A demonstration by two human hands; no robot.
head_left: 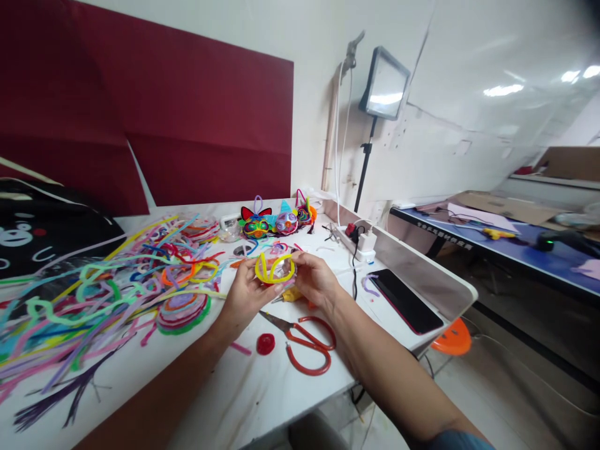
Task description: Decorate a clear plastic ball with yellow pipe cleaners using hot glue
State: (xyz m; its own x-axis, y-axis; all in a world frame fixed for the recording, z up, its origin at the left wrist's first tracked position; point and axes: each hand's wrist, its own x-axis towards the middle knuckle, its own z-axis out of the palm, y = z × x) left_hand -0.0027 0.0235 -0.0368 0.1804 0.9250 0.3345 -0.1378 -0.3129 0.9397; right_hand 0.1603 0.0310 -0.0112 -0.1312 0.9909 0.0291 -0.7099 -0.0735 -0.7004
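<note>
Between my two hands is a clear, rounded piece with yellow fuzzy strips [275, 270] bent around its rim and across it. The fingers of my left hand [246, 292] are wrapped round its left side. On the opposite side my right hand [315, 278] grips it with thumb and fingers. Orange-handled scissors [312, 342] lie just below my hands, blades pointing to the upper left. A small red fuzzy coil [265, 344] rests left of the scissor handles. Partly hidden behind my hands is a yellow tool [291, 294].
Many coloured fuzzy strips [98, 294] cover the table's left side, beside stacked fuzzy discs [184, 312]. Colourful finished ornaments [287, 222] stand at the back. A black phone [405, 301] lies at right, near a power strip [356, 242]. A lamp [385, 84] stands behind.
</note>
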